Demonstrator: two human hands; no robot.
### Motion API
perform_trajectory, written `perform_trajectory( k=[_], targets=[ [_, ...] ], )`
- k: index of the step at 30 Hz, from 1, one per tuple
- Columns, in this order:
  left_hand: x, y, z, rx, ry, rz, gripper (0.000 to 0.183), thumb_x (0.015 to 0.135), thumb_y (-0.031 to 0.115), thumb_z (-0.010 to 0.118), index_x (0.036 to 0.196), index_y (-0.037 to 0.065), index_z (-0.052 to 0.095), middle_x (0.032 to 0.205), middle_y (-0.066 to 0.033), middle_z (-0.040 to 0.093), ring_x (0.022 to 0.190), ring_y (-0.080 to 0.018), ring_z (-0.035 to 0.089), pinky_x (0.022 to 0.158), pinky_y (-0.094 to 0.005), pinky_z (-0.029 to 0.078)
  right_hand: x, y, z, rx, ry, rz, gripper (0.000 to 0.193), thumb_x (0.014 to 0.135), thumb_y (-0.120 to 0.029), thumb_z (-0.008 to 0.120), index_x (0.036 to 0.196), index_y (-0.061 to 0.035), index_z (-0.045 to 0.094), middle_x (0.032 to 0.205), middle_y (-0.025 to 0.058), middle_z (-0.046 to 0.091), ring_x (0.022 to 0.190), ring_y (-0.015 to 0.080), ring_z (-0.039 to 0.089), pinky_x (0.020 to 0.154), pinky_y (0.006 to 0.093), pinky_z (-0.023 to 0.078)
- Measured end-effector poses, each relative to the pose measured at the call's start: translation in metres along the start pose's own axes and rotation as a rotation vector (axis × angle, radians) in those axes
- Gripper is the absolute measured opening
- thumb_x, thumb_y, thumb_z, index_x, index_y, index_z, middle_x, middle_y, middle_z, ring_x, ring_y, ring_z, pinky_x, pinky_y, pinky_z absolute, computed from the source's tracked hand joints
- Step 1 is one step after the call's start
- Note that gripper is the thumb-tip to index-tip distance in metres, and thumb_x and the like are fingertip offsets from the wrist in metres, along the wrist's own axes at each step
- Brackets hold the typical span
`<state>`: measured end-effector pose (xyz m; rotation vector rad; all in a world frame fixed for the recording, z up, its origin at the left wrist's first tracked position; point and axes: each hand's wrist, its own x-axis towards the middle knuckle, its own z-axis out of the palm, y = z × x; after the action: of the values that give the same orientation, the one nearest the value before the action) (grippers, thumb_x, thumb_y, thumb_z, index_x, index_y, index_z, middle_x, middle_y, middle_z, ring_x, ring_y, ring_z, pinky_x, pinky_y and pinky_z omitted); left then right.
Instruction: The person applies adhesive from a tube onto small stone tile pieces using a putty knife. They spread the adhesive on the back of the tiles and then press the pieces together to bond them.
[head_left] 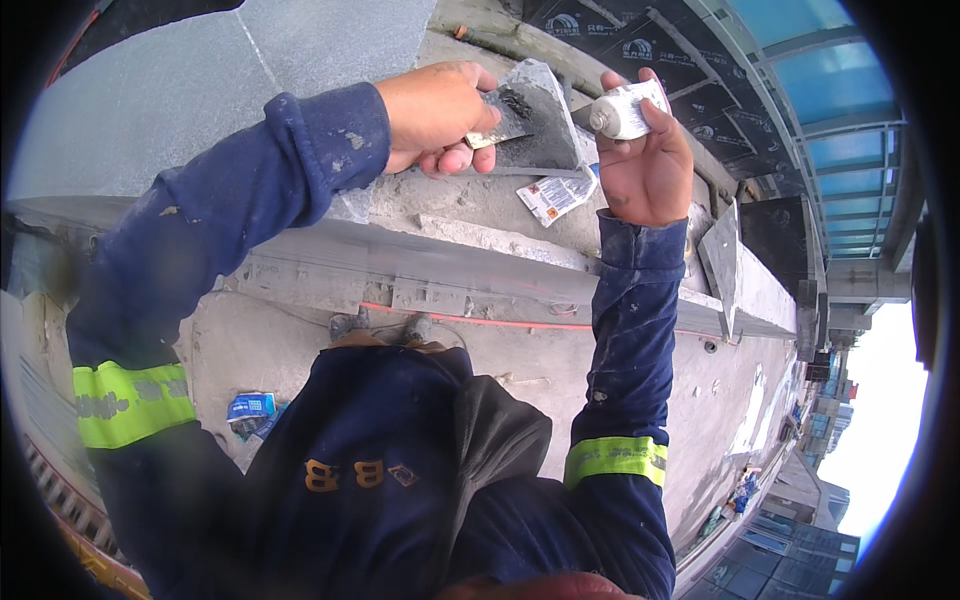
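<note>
My left hand [440, 112] is closed around a small flat scraper [487, 140], whose thin dark tip rests against or just above a grey stone offcut [560, 125]. Dark paste [515, 101] is smeared on the offcut's upper face, near my left fingertips. To the right, my right hand [648, 170] is turned palm up, its fingers and thumb around a white squeeze tube [627, 108]. The tube's nozzle end points left, toward the offcut. Just below the offcut, a white printed carton [556, 197] lies on the dusty ledge.
A large grey stone slab [190, 90] spans the upper left. Another loose stone piece [722, 262] leans on the ledge at the right. A red hose or cable [480, 321] runs along the concrete floor below. A blue bag [252, 408] lies at the lower left.
</note>
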<state>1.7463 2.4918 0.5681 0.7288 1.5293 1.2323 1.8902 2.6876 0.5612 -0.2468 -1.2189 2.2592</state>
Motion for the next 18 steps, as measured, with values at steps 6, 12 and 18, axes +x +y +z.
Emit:
perform_trajectory(
  k=[6,12,18],
  targets=[
    [0.003,0.0,-0.003,-0.075,-0.03,-0.01,0.054,0.099,0.014,0.043,0.145,0.001,0.019,0.078,-0.0141,0.059,0.041,-0.0064,0.042,0.035,-0.0222,0.031,-0.005,-0.004,-0.007,0.214,-0.01,-0.044,0.052,0.095,-0.017,0.052,0.144,-0.0163,0.033,0.115,0.0188,0.058,0.088,0.0235,0.063,0.057,0.0295,0.052],
    [0.002,0.001,-0.003,-0.138,-0.02,0.026,0.056,0.099,0.015,0.045,0.146,0.001,0.017,0.079,-0.0154,0.06,0.041,-0.0085,0.042,0.037,-0.0241,0.03,-0.011,0.0,-0.006,0.226,-0.071,-0.088,0.041,0.092,-0.014,0.064,0.126,-0.0025,0.046,0.105,0.0133,0.061,0.076,0.0159,0.053,0.064,0.0264,0.043],
    [0.003,-0.002,-0.004,-0.174,-0.039,0.089,0.059,0.099,0.016,0.046,0.146,-0.003,0.015,0.079,-0.016,0.06,0.041,-0.0085,0.041,0.037,-0.0236,0.03,-0.013,0.002,0.002,0.089,0.022,-0.124,0.024,0.089,-0.015,0.068,0.103,-0.005,0.051,0.086,0.0065,0.057,0.064,0.0134,0.052,0.052,0.0258,0.04]
  ],
)
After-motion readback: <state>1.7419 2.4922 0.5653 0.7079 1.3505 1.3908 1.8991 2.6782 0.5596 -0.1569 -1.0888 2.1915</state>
